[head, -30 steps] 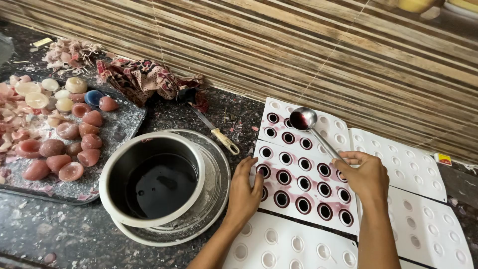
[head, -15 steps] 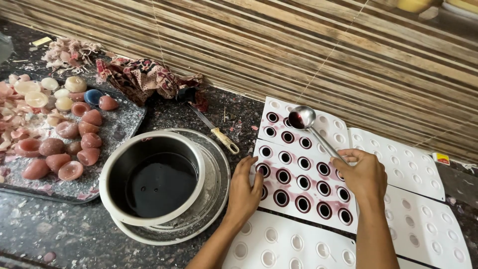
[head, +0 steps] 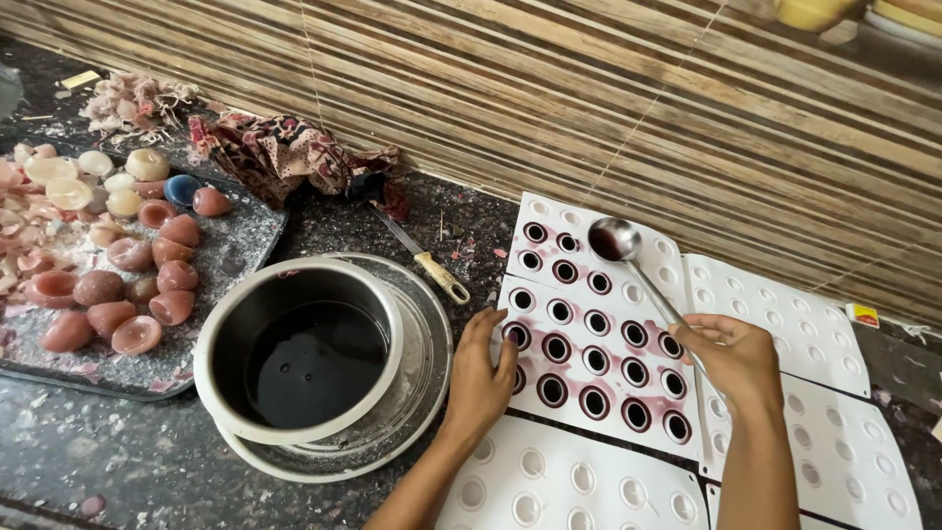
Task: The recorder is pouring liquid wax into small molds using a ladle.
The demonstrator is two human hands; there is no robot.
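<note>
Your moulds [head: 785,314] are white, filled cells dark red; ladle [head: 613,238] silver, red inside. Pot [head: 294,348] – grey, near-black liquid. Tray [head: 231,257] pieces pink, cream, one blue – cloth [head: 275,152] maroon-patterned.

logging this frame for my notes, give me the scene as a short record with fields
left hand: left hand rests flat on the edge of the white mould sheet
right hand: right hand holds a metal ladle with dark red liquid over the sheet
mould: many cavities filled dark, others empty
pot: pot of dark liquid, left of the sheet
tray: tray with pinkish moulded pieces, far left
</note>
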